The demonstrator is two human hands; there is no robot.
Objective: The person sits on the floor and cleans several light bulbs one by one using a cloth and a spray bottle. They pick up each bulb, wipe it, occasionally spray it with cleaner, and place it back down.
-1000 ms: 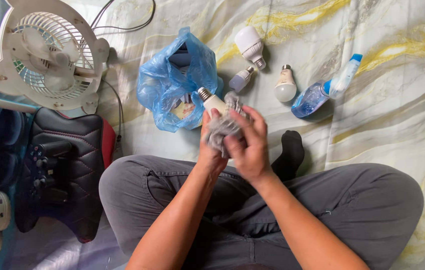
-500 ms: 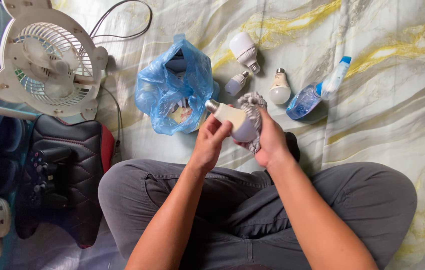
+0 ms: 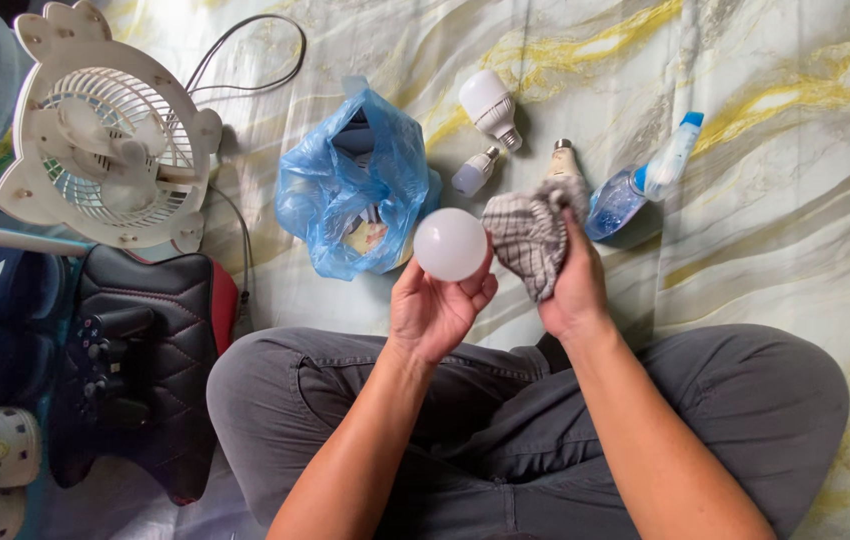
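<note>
Observing from the head camera, I note the left hand [image 3: 435, 305] with its fingers curled around a white round light bulb [image 3: 451, 244], the dome turned up toward the lens and the base hidden in the palm. The right hand [image 3: 573, 280] has its fingers closed on a grey checked cloth [image 3: 528, 235], bunched and held just beside the bulb without touching it, as far as I can tell. Both hands sit above the crossed legs in grey trousers [image 3: 725, 400].

Beyond the hands, on the marbled yellow-and-white sheet [image 3: 795, 200], lie a blue plastic bag [image 3: 350, 185], a large white bulb [image 3: 490, 105], a small bulb [image 3: 473, 172] and a third bulb [image 3: 563, 158] partly behind the cloth. A blue spray bottle [image 3: 640, 185] lies near them. To the left stand a white desk fan [image 3: 110, 145] and a black game controller [image 3: 110, 365] on a black quilted cushion [image 3: 170, 330].
</note>
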